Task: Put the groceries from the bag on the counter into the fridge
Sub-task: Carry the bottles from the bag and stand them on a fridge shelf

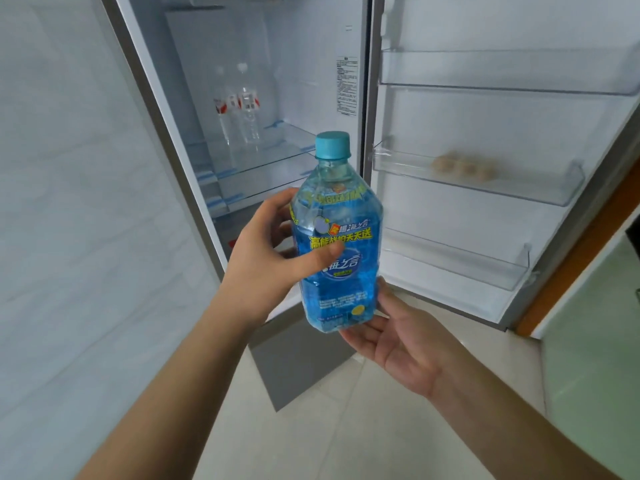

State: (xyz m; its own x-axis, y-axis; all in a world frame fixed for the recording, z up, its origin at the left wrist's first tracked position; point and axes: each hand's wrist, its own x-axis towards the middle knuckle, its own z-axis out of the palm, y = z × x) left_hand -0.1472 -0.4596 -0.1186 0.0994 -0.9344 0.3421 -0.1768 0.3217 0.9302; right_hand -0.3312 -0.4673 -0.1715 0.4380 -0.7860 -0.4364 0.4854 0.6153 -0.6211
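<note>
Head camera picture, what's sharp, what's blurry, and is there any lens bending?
Head view: the blue bottle in both hands is sharp, label readable; the eggs in the door bin look soft and smeared behind plastic; the clear bottles inside are hazy; wide-angle bending slants the fridge frame; light is even, no hard shadows.

Left hand's fingers hidden behind the bottle [341, 233] — door-shelf eggs [464, 166] blurred.

Blue bottle [341, 244]: label reads "高能战袍天天送" in yellow, "海之言" in white below. Fridge wall sticker [347, 86]: print too small (unreadable).
</note>
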